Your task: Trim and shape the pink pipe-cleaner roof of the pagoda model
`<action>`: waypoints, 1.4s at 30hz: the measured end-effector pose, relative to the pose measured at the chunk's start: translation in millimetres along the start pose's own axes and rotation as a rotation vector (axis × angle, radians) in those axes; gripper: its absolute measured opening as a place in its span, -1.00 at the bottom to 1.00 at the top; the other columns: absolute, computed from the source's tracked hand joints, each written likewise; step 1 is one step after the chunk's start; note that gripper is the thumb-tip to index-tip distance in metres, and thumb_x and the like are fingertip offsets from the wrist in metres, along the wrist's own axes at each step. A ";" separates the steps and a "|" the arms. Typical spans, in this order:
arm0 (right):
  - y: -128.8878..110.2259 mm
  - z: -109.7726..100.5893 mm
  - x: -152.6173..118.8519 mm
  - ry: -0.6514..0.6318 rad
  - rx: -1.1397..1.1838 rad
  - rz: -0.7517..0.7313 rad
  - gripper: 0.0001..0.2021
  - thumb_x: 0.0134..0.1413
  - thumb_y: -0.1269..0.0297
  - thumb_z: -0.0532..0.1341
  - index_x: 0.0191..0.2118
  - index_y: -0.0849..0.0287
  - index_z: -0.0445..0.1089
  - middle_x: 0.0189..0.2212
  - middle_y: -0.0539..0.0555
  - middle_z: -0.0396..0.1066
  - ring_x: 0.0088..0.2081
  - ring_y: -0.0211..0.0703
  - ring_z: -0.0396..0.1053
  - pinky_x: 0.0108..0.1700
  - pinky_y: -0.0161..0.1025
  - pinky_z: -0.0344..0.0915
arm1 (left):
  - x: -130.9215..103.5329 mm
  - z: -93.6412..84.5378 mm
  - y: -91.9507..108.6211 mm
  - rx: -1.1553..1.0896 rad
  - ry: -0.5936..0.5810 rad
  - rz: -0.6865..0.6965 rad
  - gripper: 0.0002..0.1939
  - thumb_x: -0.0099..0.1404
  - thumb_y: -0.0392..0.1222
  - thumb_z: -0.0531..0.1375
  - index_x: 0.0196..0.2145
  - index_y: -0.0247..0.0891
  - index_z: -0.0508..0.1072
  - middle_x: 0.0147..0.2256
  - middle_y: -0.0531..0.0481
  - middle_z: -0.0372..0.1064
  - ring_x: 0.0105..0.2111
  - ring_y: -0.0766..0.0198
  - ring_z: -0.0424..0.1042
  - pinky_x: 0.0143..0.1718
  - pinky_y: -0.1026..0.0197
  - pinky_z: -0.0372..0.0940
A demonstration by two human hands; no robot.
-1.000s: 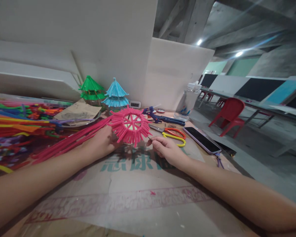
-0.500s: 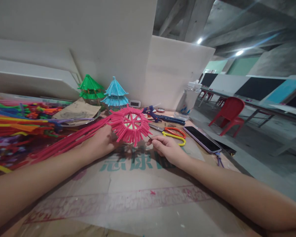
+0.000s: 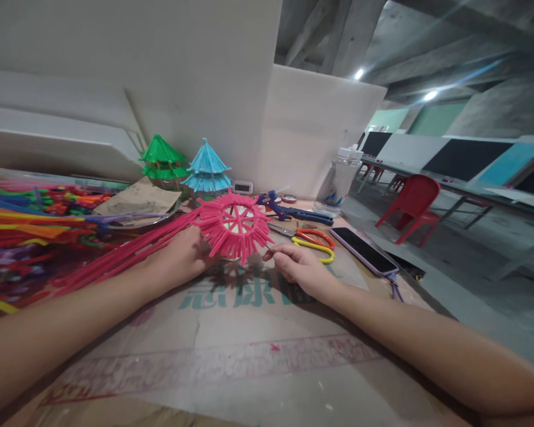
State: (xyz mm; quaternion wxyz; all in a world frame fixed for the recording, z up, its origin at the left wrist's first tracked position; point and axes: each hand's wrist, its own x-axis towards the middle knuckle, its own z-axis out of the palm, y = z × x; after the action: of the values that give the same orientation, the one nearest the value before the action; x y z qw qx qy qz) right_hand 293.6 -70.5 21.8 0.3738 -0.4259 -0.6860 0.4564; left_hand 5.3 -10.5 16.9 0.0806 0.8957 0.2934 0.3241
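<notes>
A pink pipe-cleaner ring (image 3: 244, 246) with spokes and a fringe of short strands is held above the table. My left hand (image 3: 190, 252) grips its left edge, the fingertips partly hidden behind the fringe. At the ring's lower right, my right hand (image 3: 296, 264) pinches a thin dark wire end between thumb and fingers. Long pink strands (image 3: 124, 255) lie beside and behind my left hand. Scissors (image 3: 315, 243) with orange and yellow handles rest just beyond my right hand.
Green (image 3: 162, 157) and blue (image 3: 207, 169) tiered roof models stand at the back. Colourful pipe cleaners (image 3: 40, 219) heap on the left. A glue gun (image 3: 273, 204), blue-handled pliers (image 3: 309, 214), a clear bottle (image 3: 333, 184) and a phone (image 3: 365, 250) lie or stand to the right.
</notes>
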 end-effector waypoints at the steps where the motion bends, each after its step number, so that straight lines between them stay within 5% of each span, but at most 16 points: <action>1: -0.2 -0.1 0.0 -0.003 -0.002 0.001 -0.50 0.21 -0.21 0.28 -0.15 0.21 0.52 -0.63 -0.19 -0.01 -0.57 -0.30 -0.07 -0.50 -0.28 -0.14 | -0.2 -0.2 0.2 0.000 -0.005 0.000 -0.77 0.42 -0.15 0.23 0.00 -0.10 0.57 -0.07 -0.08 0.59 0.04 -0.02 0.54 0.11 0.00 0.41; 14: 2.2 -1.6 0.3 -0.016 -0.008 0.006 -0.52 0.23 -0.20 0.27 -0.16 0.20 0.53 -0.63 -0.18 -0.01 -0.58 -0.30 -0.07 -0.52 -0.29 -0.15 | -1.1 0.1 0.3 -0.016 -0.019 -0.040 -0.86 0.39 -0.16 0.24 -0.12 -0.11 0.57 -0.15 -0.05 0.61 -0.11 0.02 0.59 0.15 -0.02 0.41; 31: 2.5 -1.0 1.0 0.005 0.006 0.016 -0.55 0.20 -0.17 0.29 -0.19 0.20 0.53 -0.63 -0.19 -0.04 -0.59 -0.32 -0.11 -0.53 -0.29 -0.17 | -0.1 2.0 -1.7 0.025 0.004 -0.003 -0.73 0.43 -0.11 0.22 0.05 -0.11 0.56 -0.07 -0.09 0.60 0.01 -0.01 0.56 0.11 0.01 0.41; 37: -0.9 -0.1 0.1 -0.013 0.037 0.007 -0.51 0.19 -0.20 0.30 -0.16 0.21 0.49 -0.64 -0.21 -0.02 -0.59 -0.32 -0.10 -0.53 -0.29 -0.16 | -0.1 0.9 1.0 0.039 0.004 -0.008 -0.86 0.42 -0.14 0.23 -0.13 -0.14 0.57 -0.13 -0.06 0.61 -0.08 0.01 0.57 0.15 -0.01 0.39; 42: 3.0 -1.2 1.2 -0.007 0.024 0.003 -0.52 0.20 -0.20 0.29 -0.18 0.20 0.51 -0.64 -0.19 -0.01 -0.59 -0.32 -0.09 -0.53 -0.29 -0.16 | 0.2 -0.1 2.0 0.037 0.012 0.021 -0.79 0.47 -0.10 0.18 -0.04 -0.12 0.57 -0.04 -0.09 0.59 0.02 -0.01 0.55 0.11 0.00 0.41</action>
State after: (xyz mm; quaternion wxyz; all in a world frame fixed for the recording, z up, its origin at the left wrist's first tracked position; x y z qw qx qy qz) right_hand 295.0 -68.4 19.5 0.3761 -0.4206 -0.6811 0.4667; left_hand 6.2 -12.0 17.7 0.0587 0.8982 0.2905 0.3246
